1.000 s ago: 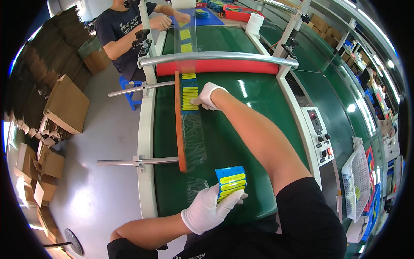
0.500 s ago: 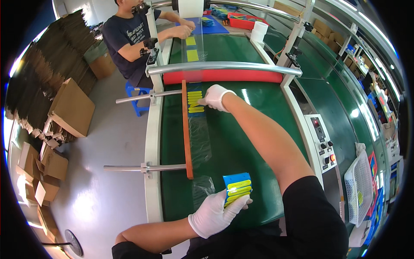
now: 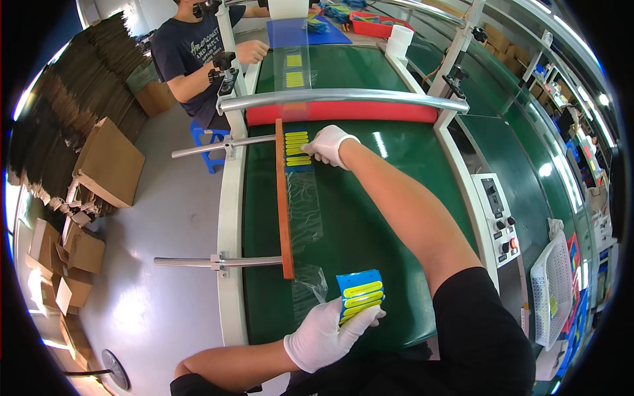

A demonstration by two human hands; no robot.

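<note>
My left hand, in a white glove, is closed around a blue card with yellow strips, held above the near end of the belt. My right hand, gloved as well, reaches far forward with its fingers curled together at the right edge of another blue card with yellow strips. That card lies on clear plastic film, beside a brown guide bar and just before a red roller. My fingertips touch the card's edge.
The green belt runs under a metal bar. More cards lie on film beyond the roller. A co-worker sits at the far left. At right are a control panel and a white basket.
The co-worker's hands have drawn apart and away from the film, one coming nearer the frame post. My view has shifted slightly; both my hands stay nearly in place.
</note>
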